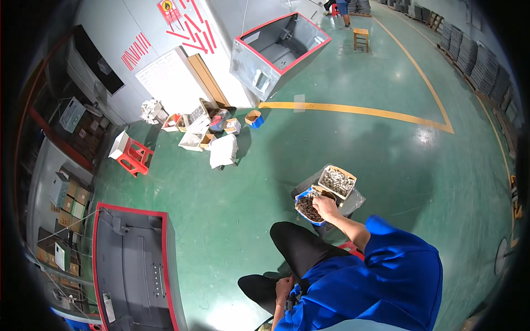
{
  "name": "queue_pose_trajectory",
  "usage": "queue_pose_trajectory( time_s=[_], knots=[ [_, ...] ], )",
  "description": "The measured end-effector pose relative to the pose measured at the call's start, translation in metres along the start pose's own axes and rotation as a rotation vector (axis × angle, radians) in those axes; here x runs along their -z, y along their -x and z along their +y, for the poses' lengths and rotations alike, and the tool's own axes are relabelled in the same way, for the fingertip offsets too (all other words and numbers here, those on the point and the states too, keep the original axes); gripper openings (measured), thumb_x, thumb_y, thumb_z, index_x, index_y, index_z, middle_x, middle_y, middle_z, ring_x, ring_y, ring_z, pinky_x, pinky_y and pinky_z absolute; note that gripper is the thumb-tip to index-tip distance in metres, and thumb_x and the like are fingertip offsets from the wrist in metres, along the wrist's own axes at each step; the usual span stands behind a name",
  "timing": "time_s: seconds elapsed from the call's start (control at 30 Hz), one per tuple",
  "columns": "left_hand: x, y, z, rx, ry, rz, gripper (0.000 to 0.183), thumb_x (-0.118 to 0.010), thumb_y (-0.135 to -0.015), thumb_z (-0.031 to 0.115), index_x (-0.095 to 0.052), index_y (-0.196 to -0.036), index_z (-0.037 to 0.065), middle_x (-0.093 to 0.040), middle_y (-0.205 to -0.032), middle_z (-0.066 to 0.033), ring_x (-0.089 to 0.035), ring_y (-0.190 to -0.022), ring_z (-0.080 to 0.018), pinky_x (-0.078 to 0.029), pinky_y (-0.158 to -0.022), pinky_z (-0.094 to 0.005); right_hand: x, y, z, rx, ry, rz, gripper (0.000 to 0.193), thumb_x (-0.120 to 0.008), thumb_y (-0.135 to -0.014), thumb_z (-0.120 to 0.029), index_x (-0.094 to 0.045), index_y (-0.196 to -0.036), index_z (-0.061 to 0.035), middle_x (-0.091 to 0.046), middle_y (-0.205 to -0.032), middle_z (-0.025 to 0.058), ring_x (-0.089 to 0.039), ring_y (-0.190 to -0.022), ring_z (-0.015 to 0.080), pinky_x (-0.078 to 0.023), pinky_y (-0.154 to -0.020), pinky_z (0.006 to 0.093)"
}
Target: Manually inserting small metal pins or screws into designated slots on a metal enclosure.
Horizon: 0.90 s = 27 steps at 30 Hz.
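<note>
My right hand (324, 206) reaches into a blue-edged box (317, 223) of small dark parts (307, 206). Its fingers are bent together at the parts, and whatever they pinch is too small to make out. Touching that box on the far side is a light carton (353, 190) holding small silvery metal parts (335, 181). Both containers stand on a dark, low support (354, 203). Down by my thigh, my left hand (284, 288) is curled closed near my lap, beside a small black object (298, 291); what it holds, if anything, is hidden.
A grey metal cabinet shell with a red rim (165, 243) lies at the near left; another (280, 49) hangs or leans tilted at the back. Several parts cartons (193, 138) and a red stool (134, 156) stand far left. A wooden stool (361, 39) is farther back.
</note>
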State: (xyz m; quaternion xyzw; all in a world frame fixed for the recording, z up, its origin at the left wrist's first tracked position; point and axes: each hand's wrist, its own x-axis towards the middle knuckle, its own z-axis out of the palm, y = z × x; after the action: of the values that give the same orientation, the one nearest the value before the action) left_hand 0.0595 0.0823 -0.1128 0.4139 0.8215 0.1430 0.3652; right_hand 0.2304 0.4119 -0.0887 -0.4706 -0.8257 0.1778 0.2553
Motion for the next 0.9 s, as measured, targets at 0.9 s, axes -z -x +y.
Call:
queue_pose_trajectory(
  time_s=[0.9],
  knots=[
    [-0.002,-0.002,-0.011,0.063,0.088,-0.060,0.044,-0.049,-0.085,0.045,-0.068,-0.080,0.005,-0.063,-0.077,-0.0200,-0.063,-0.079,-0.0372,-0.049,-0.069,-0.0440,0.010,-0.003,-0.013,0.034,0.216,-0.277,0.041,-0.069,-0.071,-0.036,-0.058,-0.101,-0.0085,-0.054,-0.109,0.0127,-0.051,-0.108,0.0307,-0.042,-0.091,0.0427]
  ],
)
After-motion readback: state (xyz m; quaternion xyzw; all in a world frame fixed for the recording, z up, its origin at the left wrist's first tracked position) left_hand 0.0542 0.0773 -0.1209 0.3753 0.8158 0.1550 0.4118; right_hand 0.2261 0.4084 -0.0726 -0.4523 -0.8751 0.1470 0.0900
